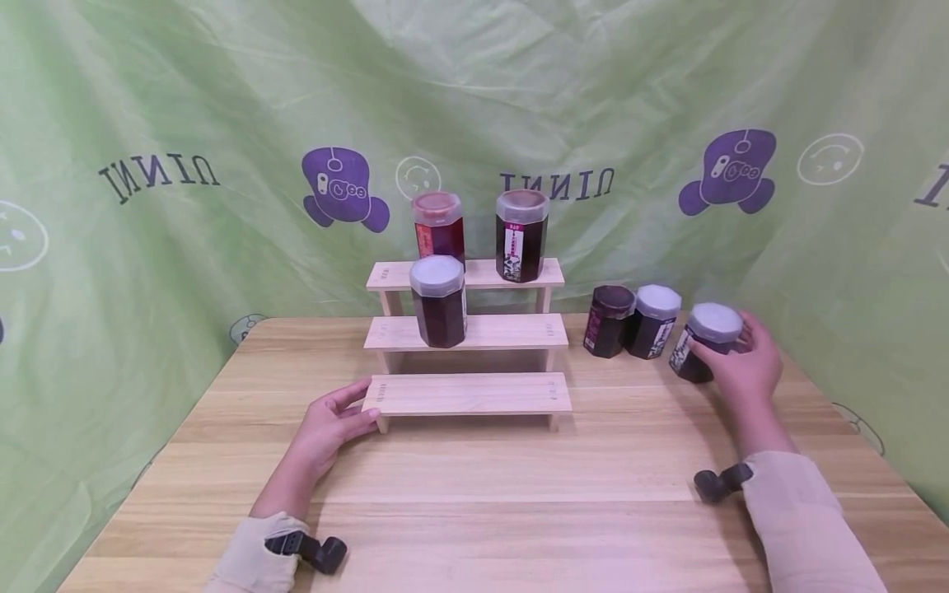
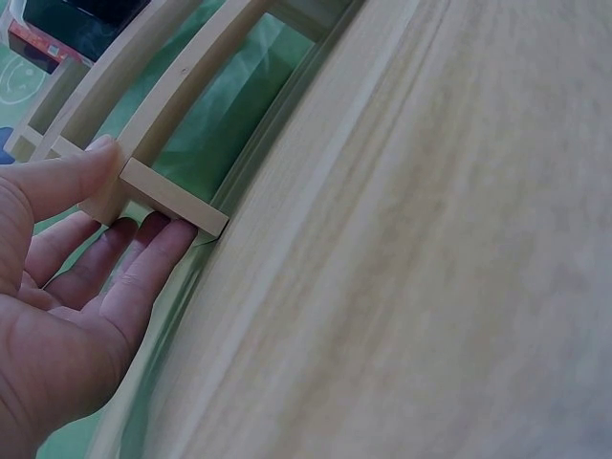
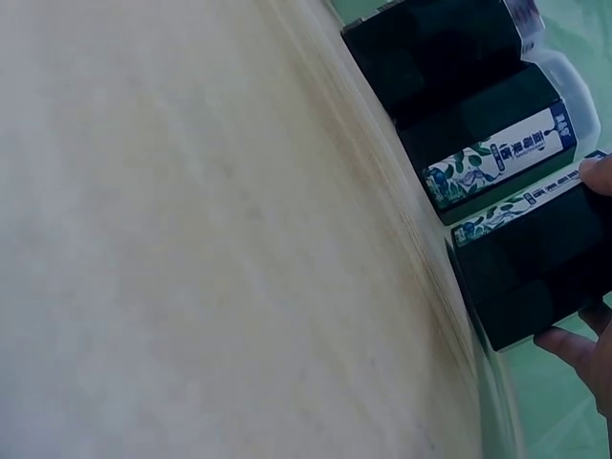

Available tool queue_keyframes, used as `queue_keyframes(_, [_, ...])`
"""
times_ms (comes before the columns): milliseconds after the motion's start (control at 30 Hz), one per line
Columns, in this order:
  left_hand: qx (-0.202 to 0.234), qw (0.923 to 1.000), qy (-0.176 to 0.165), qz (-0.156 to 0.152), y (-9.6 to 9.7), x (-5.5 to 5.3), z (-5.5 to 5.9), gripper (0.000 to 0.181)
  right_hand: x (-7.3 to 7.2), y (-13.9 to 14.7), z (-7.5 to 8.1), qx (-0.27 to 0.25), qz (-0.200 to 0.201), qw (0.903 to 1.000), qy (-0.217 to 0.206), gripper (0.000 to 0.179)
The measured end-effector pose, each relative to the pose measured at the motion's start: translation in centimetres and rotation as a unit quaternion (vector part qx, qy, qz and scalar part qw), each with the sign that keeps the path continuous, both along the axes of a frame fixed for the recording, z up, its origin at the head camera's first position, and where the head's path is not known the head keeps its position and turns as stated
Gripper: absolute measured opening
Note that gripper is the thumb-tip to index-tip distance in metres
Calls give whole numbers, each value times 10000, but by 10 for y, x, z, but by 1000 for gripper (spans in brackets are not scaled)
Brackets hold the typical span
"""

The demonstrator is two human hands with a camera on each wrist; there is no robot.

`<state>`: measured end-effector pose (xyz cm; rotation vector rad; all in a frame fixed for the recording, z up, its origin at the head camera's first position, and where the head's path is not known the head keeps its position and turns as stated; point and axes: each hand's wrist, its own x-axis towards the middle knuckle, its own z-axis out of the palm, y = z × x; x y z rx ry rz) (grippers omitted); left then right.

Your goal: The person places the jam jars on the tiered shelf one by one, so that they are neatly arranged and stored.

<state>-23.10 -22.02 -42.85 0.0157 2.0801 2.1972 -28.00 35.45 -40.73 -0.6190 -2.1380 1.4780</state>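
Observation:
On the table's right side my right hand (image 1: 749, 362) grips a dark octagonal jar (image 1: 695, 362) with a whitish lid. Its thumb and fingers lie on opposite sides of this jar (image 3: 535, 258) in the right wrist view. My left hand (image 1: 337, 420) holds the left end of the lowest step of a three-step wooden display stand (image 1: 467, 394). The left wrist view has the thumb (image 2: 81, 177) on the step's end and the fingers by its leg. A red jar (image 1: 448, 239) and a dark jar (image 1: 522, 239) stand on the top step; another dark jar (image 1: 441, 313) is on the middle step.
Left of the gripped jar, a dark-lidded jar (image 1: 608, 325) and a white-lidded jar (image 1: 654, 321) stand side by side. A green printed curtain (image 1: 259, 99) hangs behind and at both sides of the wood-grain table (image 1: 519, 502).

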Motion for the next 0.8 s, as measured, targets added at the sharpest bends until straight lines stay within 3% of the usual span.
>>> queue_keyframes(800, [-5,10000,0,9,0,-1,-1,68,29,-18,14,322,193,9993,-32,95])
